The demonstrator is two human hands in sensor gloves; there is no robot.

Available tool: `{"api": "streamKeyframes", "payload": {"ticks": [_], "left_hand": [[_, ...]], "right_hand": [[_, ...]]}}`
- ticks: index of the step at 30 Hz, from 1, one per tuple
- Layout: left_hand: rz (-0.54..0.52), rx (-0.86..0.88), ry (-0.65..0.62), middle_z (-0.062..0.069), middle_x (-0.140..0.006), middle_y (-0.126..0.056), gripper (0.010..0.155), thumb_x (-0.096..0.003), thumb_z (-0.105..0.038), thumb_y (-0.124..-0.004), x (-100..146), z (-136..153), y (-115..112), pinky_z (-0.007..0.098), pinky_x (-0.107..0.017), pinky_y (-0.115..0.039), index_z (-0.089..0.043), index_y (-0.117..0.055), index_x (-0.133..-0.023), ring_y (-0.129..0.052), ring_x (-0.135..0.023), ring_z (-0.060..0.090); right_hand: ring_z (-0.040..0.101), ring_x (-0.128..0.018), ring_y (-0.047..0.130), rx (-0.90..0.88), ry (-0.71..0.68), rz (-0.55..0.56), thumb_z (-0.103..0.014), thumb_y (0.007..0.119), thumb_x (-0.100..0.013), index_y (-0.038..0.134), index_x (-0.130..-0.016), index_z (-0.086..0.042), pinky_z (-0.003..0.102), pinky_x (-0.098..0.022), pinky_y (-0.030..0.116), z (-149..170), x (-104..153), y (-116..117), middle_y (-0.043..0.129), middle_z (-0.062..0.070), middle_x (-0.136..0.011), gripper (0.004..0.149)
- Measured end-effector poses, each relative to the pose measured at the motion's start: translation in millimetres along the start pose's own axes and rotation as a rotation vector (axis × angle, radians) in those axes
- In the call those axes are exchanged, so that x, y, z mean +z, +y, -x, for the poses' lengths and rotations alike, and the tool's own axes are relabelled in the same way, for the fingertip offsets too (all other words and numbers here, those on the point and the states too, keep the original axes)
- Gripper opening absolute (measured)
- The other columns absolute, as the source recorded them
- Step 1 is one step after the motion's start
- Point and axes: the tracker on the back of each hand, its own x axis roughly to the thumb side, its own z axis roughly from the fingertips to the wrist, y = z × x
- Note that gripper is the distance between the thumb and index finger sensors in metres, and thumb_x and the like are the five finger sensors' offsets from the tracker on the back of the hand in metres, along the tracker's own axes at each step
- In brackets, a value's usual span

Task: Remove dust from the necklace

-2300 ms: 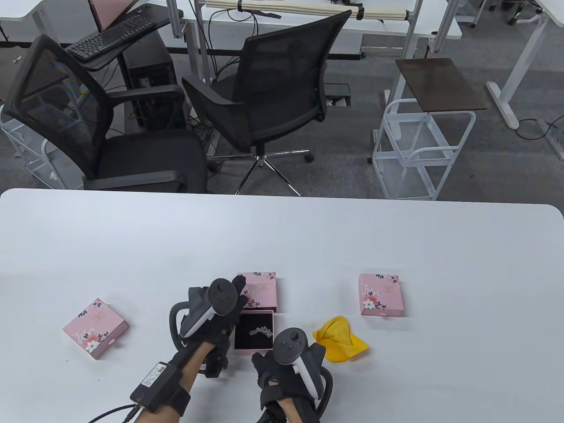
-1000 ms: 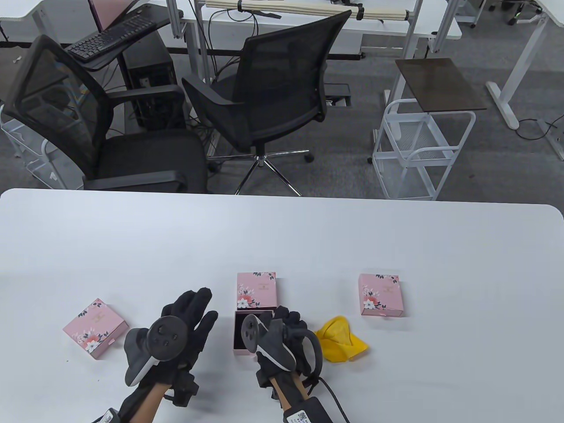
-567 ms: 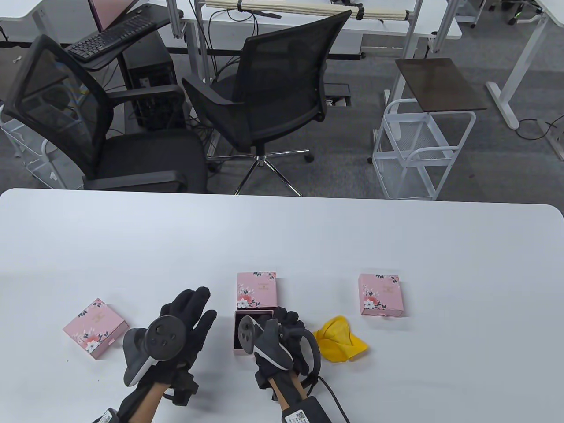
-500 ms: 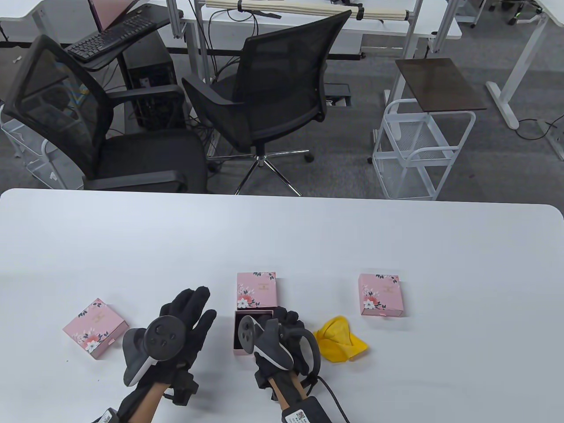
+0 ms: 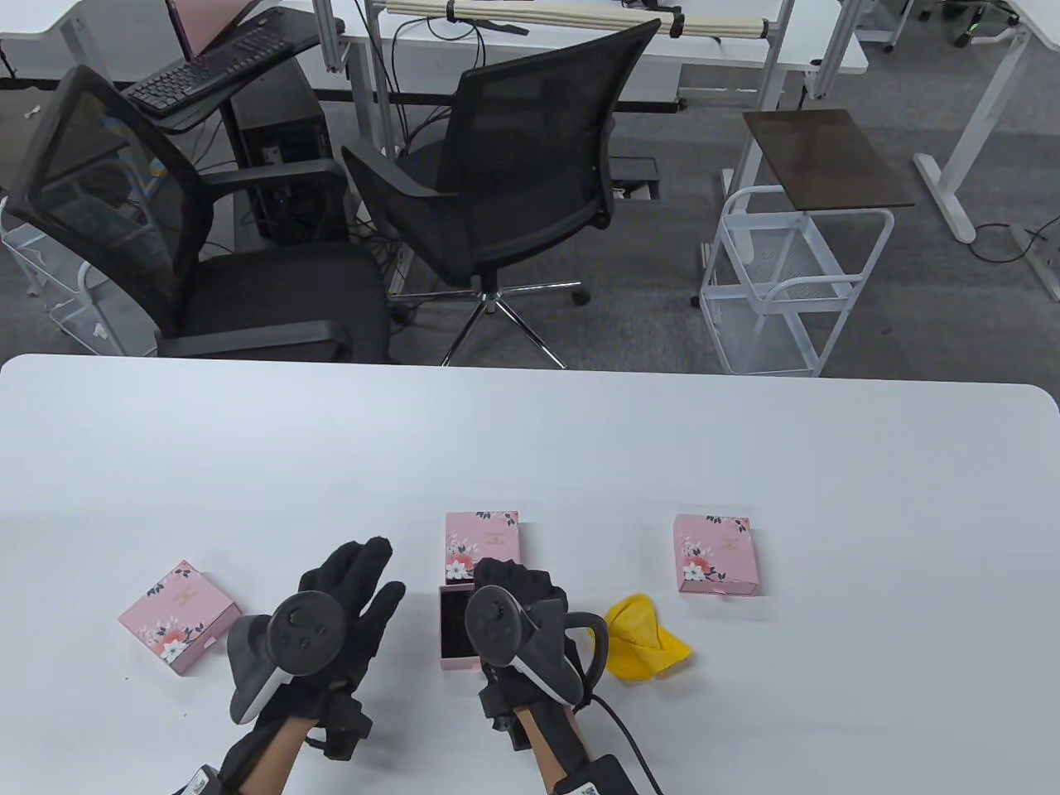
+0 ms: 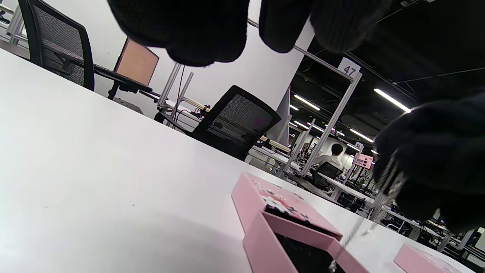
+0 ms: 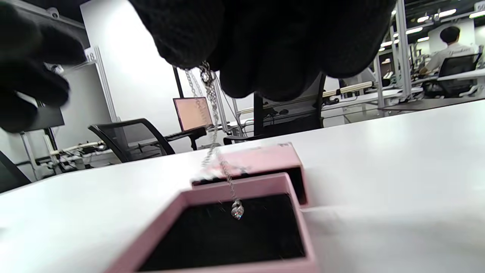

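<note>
Your right hand (image 5: pixel 517 592) pinches the necklace (image 7: pixel 212 125), dangling over the open box (image 7: pixel 235 231); your left hand (image 5: pixel 352 596) hovers spread, empty. The chain looks light, limp, tangle-prone: grip near the pendant (image 7: pixel 237 209)

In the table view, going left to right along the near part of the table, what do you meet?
Left pink box → left hand → open box tray → right hand → yellow cloth → right pink box. The middle box's sleeve overlaps the tray, so it is left out.
</note>
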Motion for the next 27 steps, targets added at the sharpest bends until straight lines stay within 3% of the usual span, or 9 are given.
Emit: {"api": "streamKeyframes", "payload": {"ticks": [6,11,15,19,27], "left_hand": [[0.047,0.034,-0.011,0.012,-0.118,-0.063,0.060,-0.0606,-0.052,-0.072,-4,7,-6,0.052,-0.069,-0.067,-0.030,-0.058,-0.114,-0.070,-0.096,0.033],[0.092,0.141,-0.099,0.009,-0.116,-0.068,0.059,-0.0598,-0.051,-0.074,-5,-2,-2,0.053,-0.069,-0.068,-0.030,-0.061,-0.113,-0.073,-0.097,0.032],[0.099,0.293,-0.179,0.009,-0.113,-0.076,0.061,-0.0579,-0.050,-0.080,-8,-23,11,0.052,-0.067,-0.072,-0.027,-0.064,-0.112,-0.079,-0.095,0.031],[0.103,0.299,-0.230,0.007,-0.109,-0.082,0.064,-0.0556,-0.051,-0.084,-12,-47,23,0.050,-0.066,-0.076,-0.026,-0.066,-0.112,-0.085,-0.092,0.028],[-0.011,0.279,-0.257,-0.003,-0.076,-0.108,0.041,-0.0510,-0.049,-0.090,-18,-66,40,0.042,-0.050,-0.088,-0.028,-0.093,-0.086,-0.104,-0.067,0.015]], "right_hand": [[0.041,-0.071,0.091,-0.080,-0.033,0.020,-0.023,0.073,-0.060,0.070,-0.100,-0.008,0.057,-0.061,0.074,-8,-6,-28,0.087,0.020,-0.088,0.043],[0.041,-0.071,0.090,-0.197,-0.069,0.039,-0.023,0.073,-0.060,0.070,-0.100,-0.007,0.057,-0.061,0.073,-10,-9,-49,0.087,0.019,-0.088,0.043],[0.041,-0.071,0.090,-0.308,-0.106,0.052,-0.023,0.073,-0.060,0.070,-0.100,-0.008,0.057,-0.061,0.073,-8,-6,-63,0.087,0.019,-0.088,0.043],[0.041,-0.071,0.090,-0.403,-0.148,0.066,-0.023,0.073,-0.061,0.070,-0.100,-0.008,0.057,-0.061,0.073,-7,-2,-77,0.087,0.019,-0.088,0.043],[0.039,-0.069,0.089,-0.391,-0.196,0.107,-0.024,0.072,-0.061,0.069,-0.101,-0.008,0.056,-0.061,0.072,-7,4,-91,0.086,0.018,-0.086,0.043]]}}
